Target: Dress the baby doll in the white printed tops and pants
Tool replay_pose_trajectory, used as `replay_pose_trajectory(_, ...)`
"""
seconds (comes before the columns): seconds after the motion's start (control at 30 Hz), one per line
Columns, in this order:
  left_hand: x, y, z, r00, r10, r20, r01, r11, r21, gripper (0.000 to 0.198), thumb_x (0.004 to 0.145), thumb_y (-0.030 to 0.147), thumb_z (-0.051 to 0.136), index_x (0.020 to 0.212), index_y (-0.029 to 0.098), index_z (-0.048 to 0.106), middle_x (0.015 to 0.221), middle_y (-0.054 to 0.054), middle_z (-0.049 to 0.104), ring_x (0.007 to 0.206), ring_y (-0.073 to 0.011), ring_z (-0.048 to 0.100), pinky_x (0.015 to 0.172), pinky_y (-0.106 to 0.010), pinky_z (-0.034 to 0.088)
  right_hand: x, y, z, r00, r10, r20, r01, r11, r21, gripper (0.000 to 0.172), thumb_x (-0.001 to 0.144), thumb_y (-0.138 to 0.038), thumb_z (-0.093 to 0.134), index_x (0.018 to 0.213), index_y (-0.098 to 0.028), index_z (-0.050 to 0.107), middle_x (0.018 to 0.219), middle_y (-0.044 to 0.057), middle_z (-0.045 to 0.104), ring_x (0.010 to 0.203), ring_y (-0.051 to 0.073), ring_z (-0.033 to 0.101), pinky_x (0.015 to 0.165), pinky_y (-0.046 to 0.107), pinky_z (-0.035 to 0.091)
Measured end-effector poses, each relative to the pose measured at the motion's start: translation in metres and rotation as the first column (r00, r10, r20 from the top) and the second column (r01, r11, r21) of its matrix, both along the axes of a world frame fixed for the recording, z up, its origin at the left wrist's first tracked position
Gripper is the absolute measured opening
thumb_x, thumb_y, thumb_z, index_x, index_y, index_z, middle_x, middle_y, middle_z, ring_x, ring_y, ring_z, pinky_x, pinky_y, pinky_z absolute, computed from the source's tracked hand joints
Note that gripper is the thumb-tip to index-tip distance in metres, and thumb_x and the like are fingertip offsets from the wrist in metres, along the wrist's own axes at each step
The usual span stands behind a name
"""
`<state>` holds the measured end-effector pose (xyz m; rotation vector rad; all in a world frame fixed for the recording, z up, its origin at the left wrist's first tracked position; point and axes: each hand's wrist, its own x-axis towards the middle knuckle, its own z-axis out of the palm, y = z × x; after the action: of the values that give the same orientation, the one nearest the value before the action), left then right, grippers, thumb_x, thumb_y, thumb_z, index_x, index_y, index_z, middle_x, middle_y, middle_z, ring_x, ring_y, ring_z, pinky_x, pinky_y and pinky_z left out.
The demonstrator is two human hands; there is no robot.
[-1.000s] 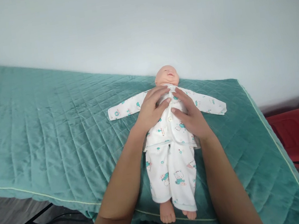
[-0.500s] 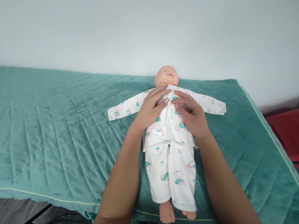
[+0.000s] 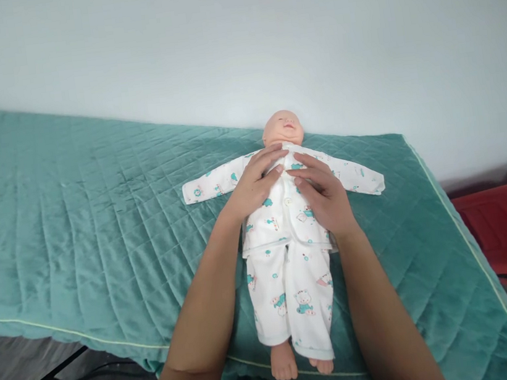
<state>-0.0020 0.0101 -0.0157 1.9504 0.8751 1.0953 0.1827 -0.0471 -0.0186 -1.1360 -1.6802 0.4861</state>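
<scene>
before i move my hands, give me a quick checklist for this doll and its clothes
1. Dressed doll on its back on the green quilted cover: ok.
2. Left hand at the chest of the shirt: ok.
3. Right hand beside it at the shirt front: ok.
4. Upper shirt front fastened: cannot tell, fingers partly hide it.
5. Doll's hands showing at the sleeve ends: not ok, neither shows.
6. Both feet fully out of the trousers: not ok, one shows little beyond its toes.
</scene>
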Motion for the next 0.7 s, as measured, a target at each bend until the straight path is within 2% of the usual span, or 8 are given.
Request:
replay_pose_trajectory(0.3, 0.0006, 0.0001, -0.0006, 1.0, 0.001, 0.018, -0.001, 1.0, 0.005, 0.037, 0.099, 0.039, 0.051, 0.132, 0.028, 0.065, 0.154, -0.007, 0.051, 0.147, -0.0232, 0.043, 0.124, -0.043, 0.031, 0.0013, 0.0016, -0.0008, 1.0, 0.005, 0.014, -0.007, 0.995, 0.103, 0.018, 0.096, -0.032, 0.063, 0.104, -0.033, 0.079, 0.134, 0.001, 0.069, 0.134, 0.025, 0.056, 0.115, 0.052, 0.044)
replay_pose_trajectory(0.5, 0.0041, 0.0025, 0.0004, 1.0, 0.011, 0.006, -0.011, 0.997, 0.078, 0.047, 0.1, 0.047, 0.05, 0.142, 0.028, 0.057, 0.158, -0.007, 0.047, 0.15, -0.0242, 0.038, 0.126, -0.045, 0.028, 0.0014, 0.0001, -0.0012, 0.998, 0.039, -0.051, -0.034, 0.996, 0.085, 0.018, 0.097, -0.033, 0.062, 0.103, -0.035, 0.079, 0.131, 0.0, 0.07, 0.133, 0.024, 0.057, 0.115, 0.052, 0.044)
replay_pose_trajectory(0.6, 0.0041, 0.0047, -0.0013, 1.0, -0.026, 0.015, 0.025, 0.994, 0.11, 0.052, 0.101, 0.049, 0.048, 0.149, 0.031, 0.049, 0.159, -0.005, 0.046, 0.151, -0.0251, 0.038, 0.126, -0.047, 0.029, -0.0003, -0.0009, -0.0016, 0.992, 0.037, -0.121, -0.03, 0.998, 0.057, 0.021, 0.099, -0.037, 0.059, 0.111, -0.035, 0.076, 0.132, 0.0, 0.069, 0.134, 0.023, 0.057, 0.116, 0.051, 0.043)
replay_pose_trajectory(0.7, 0.0041, 0.0062, -0.0041, 1.0, -0.029, 0.008, 0.028, 0.993, 0.117, 0.051, 0.101, 0.049, 0.047, 0.149, 0.033, 0.05, 0.154, -0.005, 0.052, 0.146, -0.0256, 0.045, 0.123, -0.047, 0.033, -0.0014, 0.0037, -0.0021, 0.994, -0.023, -0.11, 0.024, 1.0, 0.01, 0.034, 0.098, -0.047, 0.059, 0.128, -0.034, 0.067, 0.137, 0.004, 0.065, 0.133, 0.023, 0.056, 0.117, 0.051, 0.042)
